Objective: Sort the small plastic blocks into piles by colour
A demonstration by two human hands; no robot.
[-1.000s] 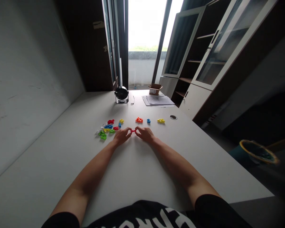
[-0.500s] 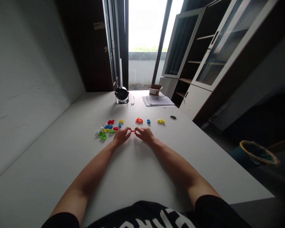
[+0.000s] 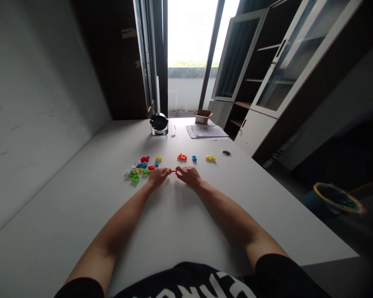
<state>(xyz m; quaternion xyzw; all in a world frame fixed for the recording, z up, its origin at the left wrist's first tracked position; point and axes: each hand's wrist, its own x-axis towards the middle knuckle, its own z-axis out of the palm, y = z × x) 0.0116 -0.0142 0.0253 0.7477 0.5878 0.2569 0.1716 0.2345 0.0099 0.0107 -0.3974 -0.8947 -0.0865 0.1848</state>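
Observation:
A small red plastic piece (image 3: pixel 173 171) sits between my hands, a little above the white table (image 3: pixel 180 231). My left hand (image 3: pixel 158 177) pinches its left end, and my right hand (image 3: pixel 189 176) pinches its right end. Its exact shape is hard to tell at this size. Left of my left hand lies a loose cluster of red, blue, yellow, green and white plastic pieces (image 3: pixel 139 169). Beyond my hands, an orange piece (image 3: pixel 182 157), a blue piece (image 3: pixel 194 158) and a yellow piece (image 3: pixel 210 157) lie apart in a row.
A small black-and-silver desk fan (image 3: pixel 159 124) and a thin cable (image 3: pixel 174 131) stand at the table's far end, with papers (image 3: pixel 206 131) and an open cardboard box (image 3: pixel 203 117) nearby. A grommet (image 3: pixel 226 153) is set in the tabletop. A wall runs along the left side.
Both hands stay on the red piece, and they have shifted only slightly. The head view has moved a little.

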